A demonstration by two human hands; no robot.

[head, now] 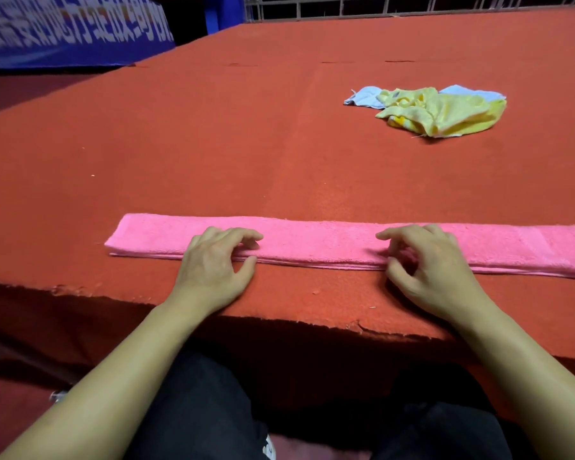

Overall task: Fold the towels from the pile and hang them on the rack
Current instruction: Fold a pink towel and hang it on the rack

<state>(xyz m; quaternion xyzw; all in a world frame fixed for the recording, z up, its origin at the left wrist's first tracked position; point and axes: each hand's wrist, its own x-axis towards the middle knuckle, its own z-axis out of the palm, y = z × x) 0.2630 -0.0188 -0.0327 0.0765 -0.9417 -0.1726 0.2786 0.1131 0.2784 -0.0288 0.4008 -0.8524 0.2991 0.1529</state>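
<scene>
A pink towel (319, 242), folded into a long narrow strip, lies across the near part of the red table (213, 144) and runs off the right edge of the view. My left hand (216, 260) sits on its left half, fingers curled on top and thumb at the near edge, pinching the layers. On the right half, my right hand (425, 260) grips the near edge the same way. The towel pile (435, 111), crumpled yellow and light blue cloths, lies far right on the table. No rack shows.
The table's ragged front edge (279, 313) runs just below my wrists. A blue banner (63, 28) stands at the far left, and metal bars (379, 6) run behind the table's back edge. My dark-trousered legs fill the bottom of the view.
</scene>
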